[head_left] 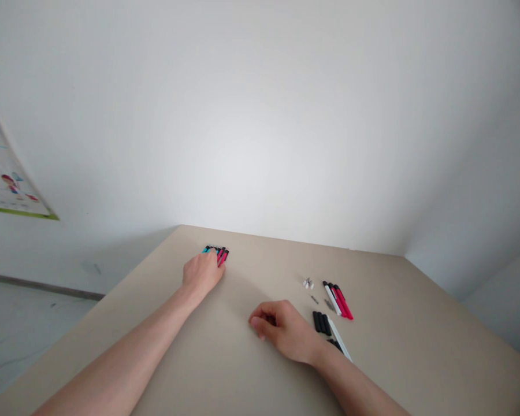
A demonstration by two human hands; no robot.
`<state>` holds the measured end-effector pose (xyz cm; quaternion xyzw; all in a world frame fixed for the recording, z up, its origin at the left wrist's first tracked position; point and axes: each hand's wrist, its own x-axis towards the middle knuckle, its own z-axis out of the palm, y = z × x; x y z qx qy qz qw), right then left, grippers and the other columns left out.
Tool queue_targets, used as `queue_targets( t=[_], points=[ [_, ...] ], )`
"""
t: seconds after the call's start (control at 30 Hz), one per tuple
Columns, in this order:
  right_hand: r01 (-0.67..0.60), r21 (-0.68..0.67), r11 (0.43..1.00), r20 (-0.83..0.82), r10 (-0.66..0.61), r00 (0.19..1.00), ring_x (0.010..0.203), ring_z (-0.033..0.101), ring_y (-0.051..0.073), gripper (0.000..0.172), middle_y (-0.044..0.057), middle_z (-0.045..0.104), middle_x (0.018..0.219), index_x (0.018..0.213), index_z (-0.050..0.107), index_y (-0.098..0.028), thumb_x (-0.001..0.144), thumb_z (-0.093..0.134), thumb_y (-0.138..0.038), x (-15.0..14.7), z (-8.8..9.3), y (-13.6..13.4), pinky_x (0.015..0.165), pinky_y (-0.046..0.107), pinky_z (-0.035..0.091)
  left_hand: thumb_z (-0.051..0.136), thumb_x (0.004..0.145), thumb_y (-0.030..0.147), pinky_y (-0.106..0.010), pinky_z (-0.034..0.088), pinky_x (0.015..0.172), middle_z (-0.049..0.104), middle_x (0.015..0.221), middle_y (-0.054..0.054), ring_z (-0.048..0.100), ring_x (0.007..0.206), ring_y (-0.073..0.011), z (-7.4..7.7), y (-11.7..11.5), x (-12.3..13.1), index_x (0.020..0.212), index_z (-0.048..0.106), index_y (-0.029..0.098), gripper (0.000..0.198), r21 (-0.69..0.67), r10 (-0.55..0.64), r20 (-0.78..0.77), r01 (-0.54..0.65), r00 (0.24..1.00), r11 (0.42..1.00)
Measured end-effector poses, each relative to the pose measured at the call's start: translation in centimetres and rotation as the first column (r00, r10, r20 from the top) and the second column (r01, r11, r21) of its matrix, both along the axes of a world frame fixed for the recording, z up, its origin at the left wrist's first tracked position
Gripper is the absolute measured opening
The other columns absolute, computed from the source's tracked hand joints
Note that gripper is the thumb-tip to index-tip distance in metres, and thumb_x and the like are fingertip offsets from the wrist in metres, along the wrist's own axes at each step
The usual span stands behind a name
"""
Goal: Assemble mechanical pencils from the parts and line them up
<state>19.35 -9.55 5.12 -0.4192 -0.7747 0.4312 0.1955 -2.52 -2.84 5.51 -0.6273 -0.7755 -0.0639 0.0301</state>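
At the table's far left, my left hand (203,271) is closed over a row of pens (222,255). Blue, black and pink barrels show past its fingers, and the hand covers their near ends. My right hand (286,329) rests on the table nearer the middle, its fingers loosely curled toward the thumb. No object shows in the hollow of that hand. Just right of it lie several short black grips (322,323) and a white pen barrel (340,340). Small dark parts beside the barrel are partly hidden by my right wrist.
Farther right, pink pens (344,301) lie beside a white pen with a black end (331,298). Small white tips (308,283), a small grey part (314,299) and springs (329,304) lie near them. The beige table (260,260) meets a white wall; a poster (13,173) hangs left.
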Motion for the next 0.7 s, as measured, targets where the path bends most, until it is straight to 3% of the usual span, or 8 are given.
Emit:
queue_targets(
  t=[0.27, 0.7],
  points=[
    [-0.005, 0.004, 1.000, 0.003, 0.005, 1.000, 0.055, 0.042, 0.008, 0.021, -0.003, 0.055, 0.060, 0.075, 0.065, -0.015, 0.084, 0.049, -0.025, 0.21, -0.23, -0.03, 0.051, 0.019, 0.030, 0.044, 0.081, 0.037, -0.035, 0.050, 0.064, 0.070, 0.083, -0.012, 0.066, 0.081, -0.0298, -0.30, 0.15, -0.15, 0.088, 0.065, 0.019, 0.028, 0.015, -0.019, 0.010, 0.019, 1.000, 1.000],
    [-0.005, -0.006, 1.000, 0.013, 0.005, 1.000, 0.054, 0.041, 0.008, 0.022, -0.002, 0.055, 0.060, 0.074, 0.065, -0.014, 0.084, 0.048, -0.024, 0.11, 0.08, 0.09, 0.050, 0.019, 0.029, 0.044, 0.082, 0.034, -0.035, 0.050, 0.064, 0.069, 0.084, -0.012, 0.066, 0.081, -0.0300, -0.37, 0.32, -0.23, 0.091, 0.065, 0.018, 0.028, 0.000, 0.001, 0.000, -0.001, 1.000, 1.000]
  ],
)
